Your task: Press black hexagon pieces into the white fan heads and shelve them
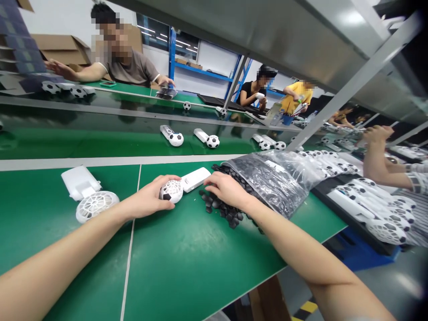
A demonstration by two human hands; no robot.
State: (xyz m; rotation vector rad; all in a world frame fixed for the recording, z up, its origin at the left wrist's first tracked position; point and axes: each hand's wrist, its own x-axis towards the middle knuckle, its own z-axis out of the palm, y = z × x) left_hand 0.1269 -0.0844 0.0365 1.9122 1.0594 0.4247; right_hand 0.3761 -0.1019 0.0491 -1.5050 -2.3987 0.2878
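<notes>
My left hand (154, 196) is closed around the round head of a white handheld fan (172, 192), patterned like a football with a slatted grille and black patches. The fan lies on the green table, its white handle pointing right. My right hand (227, 189) is bent over a heap of small black plastic pieces (230, 218), fingertips curled together beside the end of the handle. Whether a piece is between them I cannot make out. The heap spills from a clear plastic bag (277, 178). Left of my left forearm lies another white fan (96, 205) with no black patches on its grille.
Behind the table runs a green conveyor belt (133, 140) carrying several football-patterned fans (213, 141). A black tray (334, 196) of fans stands at right, beside a co-worker's arm (377, 156). A slanted metal post (354, 84) rises there. Other people (133, 67) work across the belt.
</notes>
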